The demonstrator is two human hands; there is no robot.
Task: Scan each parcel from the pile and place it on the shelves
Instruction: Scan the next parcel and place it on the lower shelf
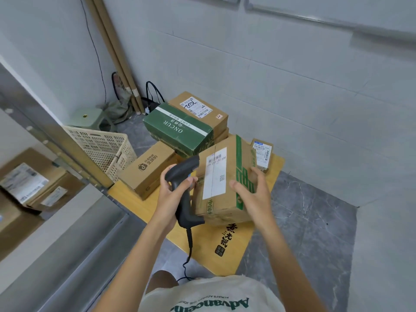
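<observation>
Left hand [173, 194] gripping scanner [183, 188], grey marbled floor [315, 233]

Light: even, cool, moderately bright — soft shadows only
Edges: wide-angle bending, left side smeared
Centre: fairly sharp

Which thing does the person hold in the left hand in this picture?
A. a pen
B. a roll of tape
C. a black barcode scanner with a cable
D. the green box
C: the left hand grips the handle of the black barcode scanner, whose head lies against the labelled parcel that the right hand steadies.
</observation>
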